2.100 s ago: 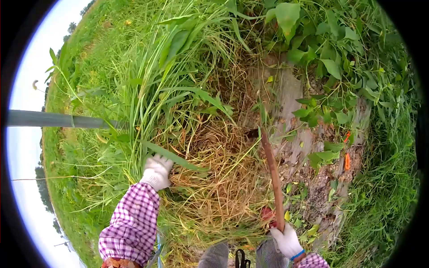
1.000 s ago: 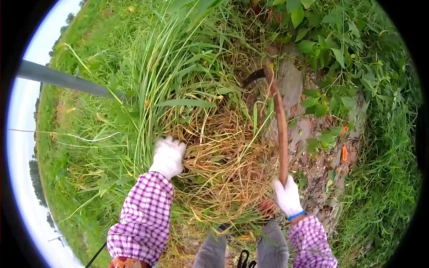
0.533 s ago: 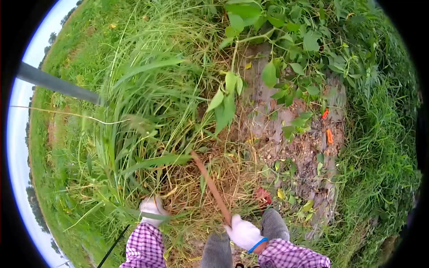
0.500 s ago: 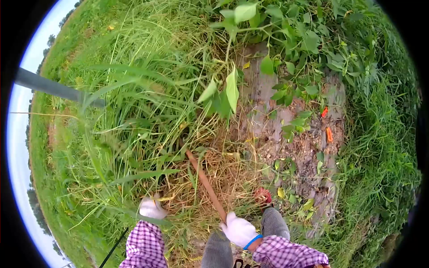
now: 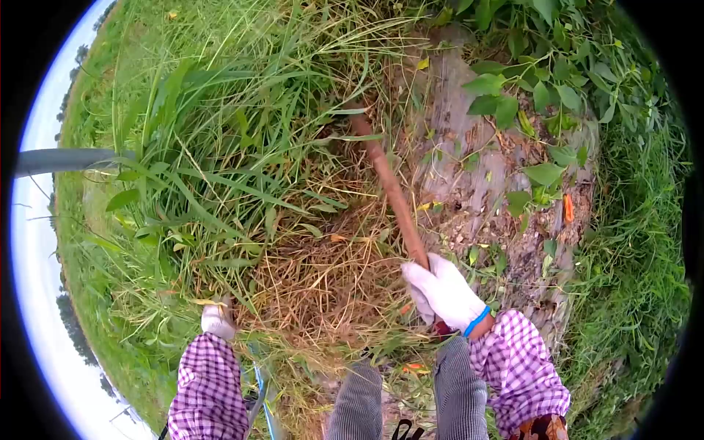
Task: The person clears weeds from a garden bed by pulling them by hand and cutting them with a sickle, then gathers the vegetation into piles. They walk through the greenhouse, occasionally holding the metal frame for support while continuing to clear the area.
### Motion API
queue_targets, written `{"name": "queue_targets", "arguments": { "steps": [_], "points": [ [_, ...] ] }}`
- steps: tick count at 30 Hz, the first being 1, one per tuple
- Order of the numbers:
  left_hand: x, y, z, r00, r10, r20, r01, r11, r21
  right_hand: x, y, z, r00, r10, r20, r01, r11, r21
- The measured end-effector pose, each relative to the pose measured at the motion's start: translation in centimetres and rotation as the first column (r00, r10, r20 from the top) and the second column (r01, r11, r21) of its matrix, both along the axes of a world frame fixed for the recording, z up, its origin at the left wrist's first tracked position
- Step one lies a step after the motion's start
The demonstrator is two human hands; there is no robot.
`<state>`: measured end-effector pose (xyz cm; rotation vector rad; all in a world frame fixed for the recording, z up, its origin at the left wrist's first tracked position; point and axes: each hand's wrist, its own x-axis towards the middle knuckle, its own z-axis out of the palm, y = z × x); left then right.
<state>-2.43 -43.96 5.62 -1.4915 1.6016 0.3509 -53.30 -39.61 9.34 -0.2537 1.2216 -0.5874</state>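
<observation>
Wooden handle [image 5: 392,194] slanted up and left from dry straw [image 5: 323,271] into tall grass [image 5: 213,147]; far end hidden. Right hand [image 5: 442,292], gloved: grip closed round the handle's near end. Left hand [image 5: 218,320] half buried in grass; grip could not be told. Bare soil [image 5: 477,176] lay right of handle.

White glove on right hand [image 5: 442,292], reddish-brown handle [image 5: 389,187] above grip, purple-white checked sleeve [image 5: 519,367] below, green grass [image 5: 198,147] left

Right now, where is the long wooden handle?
In the head view, the wooden handle runs centre-right, gripped at its near end by the right hand, slanting up-left into the tall grass, beside the bare grey patch.
</observation>
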Motion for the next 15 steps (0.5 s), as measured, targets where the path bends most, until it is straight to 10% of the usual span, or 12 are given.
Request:
{"name": "queue_targets", "arguments": {
  "steps": [1,3,7,10,13,14,15],
  "points": [
    [2.4,0.3,-1.4,0.991,0.13,-0.034,-0.131,0.991,-0.021,0.1,-0.5,-0.7,0.995,-0.092,-0.027,0.092,0.996,-0.008],
    [-1.3,-0.7,0.3,0.978,-0.127,0.163,0.105,0.984,0.141,0.0,-2.1,-2.8,0.955,-0.287,-0.069,0.281,0.956,-0.086],
    [-1.4,-0.9,-0.4,0.947,-0.103,0.303,0.034,0.974,0.225,-2.0,-2.7,-9.2,0.938,-0.271,-0.216,0.224,0.95,-0.216],
    [-3.3,-2.0,0.8,0.924,-0.204,0.324,0.12,0.958,0.26,-3.0,3.9,-8.3,0.967,0.204,-0.153,-0.196,0.979,0.061],
    [4.3,-2.2,-3.9,0.92,-0.159,0.357,0.033,0.942,0.334,-1.5,17.2,-1.1,0.963,0.269,-0.029,-0.239,0.896,0.373],
    [11.7,-2.0,-7.3,0.886,0.442,0.14,-0.458,0.883,0.106,-0.6,21.2,1.8,0.985,0.172,-0.029,-0.138,0.871,0.472],
    [17.5,1.0,-9.1,0.941,-0.34,-0.01,0.336,0.935,-0.117,0.0,26.2,3.5,0.957,0.27,-0.11,-0.205,0.892,0.403]
  ]
}}
